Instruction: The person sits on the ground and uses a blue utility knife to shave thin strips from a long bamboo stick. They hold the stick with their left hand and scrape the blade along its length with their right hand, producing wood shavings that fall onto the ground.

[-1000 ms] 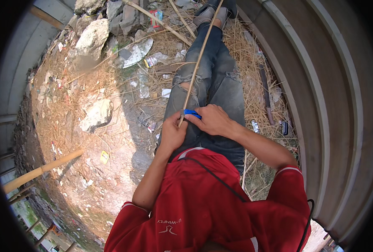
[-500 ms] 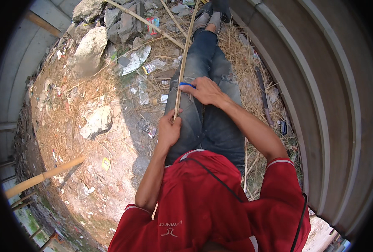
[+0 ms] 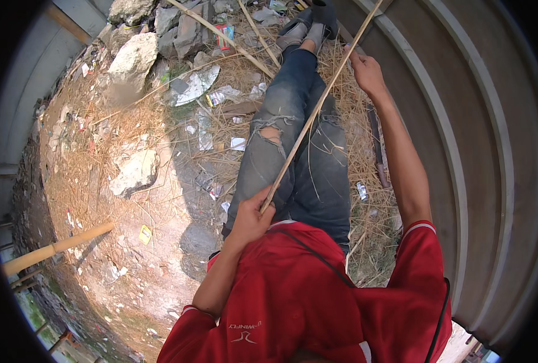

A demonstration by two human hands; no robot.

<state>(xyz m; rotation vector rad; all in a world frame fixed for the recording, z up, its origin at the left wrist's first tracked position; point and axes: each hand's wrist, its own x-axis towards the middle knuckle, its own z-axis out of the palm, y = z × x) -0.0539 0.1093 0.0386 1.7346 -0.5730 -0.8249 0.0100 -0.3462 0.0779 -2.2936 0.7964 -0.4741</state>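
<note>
The bamboo strip [image 3: 308, 124] runs slantwise from the left hand [image 3: 254, 215], close to the person's lap, up to the right hand [image 3: 369, 72] at the end of an outstretched arm, and past it out of the top of the view. It looks long, slender and whole between the two hands. Thin pale strands [image 3: 327, 143] lie on the ripped dark jeans [image 3: 254, 175] below that stretch, which suggests that some shaving or scraping is already done; how much is left cannot be told, since the far end is out of sight and the surface too small to read. The left hand is closed, its thumb and fingers pinching the strip's near end just above the red shirt [image 3: 317, 278]. The right hand is curled in, thumb and fingertips right at the strip's edge near the crossed shoes [image 3: 293, 35]; whether they pinch the strip itself or press something small against it cannot be told. Well to the left of the left hand are a pale rock [image 3: 134, 172] and a yellow bamboo pole [image 3: 63, 248]; a corrugated metal wall [image 3: 481, 151] curves up just beyond the right forearm.
</note>
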